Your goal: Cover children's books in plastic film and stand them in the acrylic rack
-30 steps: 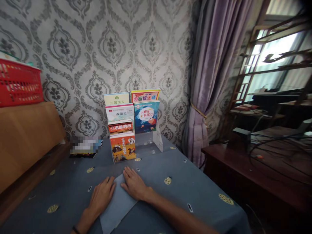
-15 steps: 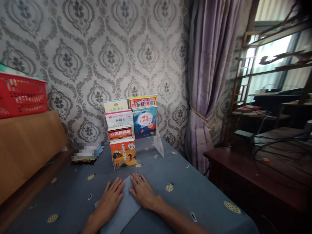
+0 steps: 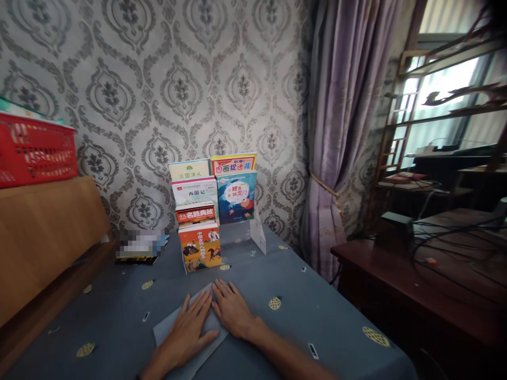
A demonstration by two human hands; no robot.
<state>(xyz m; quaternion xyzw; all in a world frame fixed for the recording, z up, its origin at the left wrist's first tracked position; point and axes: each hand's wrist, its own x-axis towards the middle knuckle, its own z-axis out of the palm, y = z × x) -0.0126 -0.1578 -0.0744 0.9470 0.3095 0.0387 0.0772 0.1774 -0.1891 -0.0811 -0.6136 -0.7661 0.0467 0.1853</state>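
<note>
A pale blue-grey sheet [image 3: 166, 325], which looks like paper or thin cloth, lies flat on the patterned blue tablecloth [image 3: 301, 327]. Across its middle rests my left hand [image 3: 192, 324], palm down, fingers stretched and the thumb out to the right. My right hand [image 3: 230, 309] lies flat along the sheet's right edge, fingers extended toward the books. The two hands nearly meet near the sheet's far corner. Beyond them stands a clear book rack [image 3: 257, 235] holding several picture books, with an orange book [image 3: 200, 247] in front and a blue book [image 3: 236, 198] at the right.
Left of the rack lies a small stack of books [image 3: 142, 247], partly blurred out. A red basket [image 3: 37, 148] sits on a brown box-like piece [image 3: 51, 237] at the left. To the right are a purple curtain [image 3: 336, 116] and a dark red desk [image 3: 428, 285] with tangled cables.
My left hand has slid right and farther onto the sheet, its thumb now spread. More of the sheet's left corner shows. My right hand has stayed almost in place.
</note>
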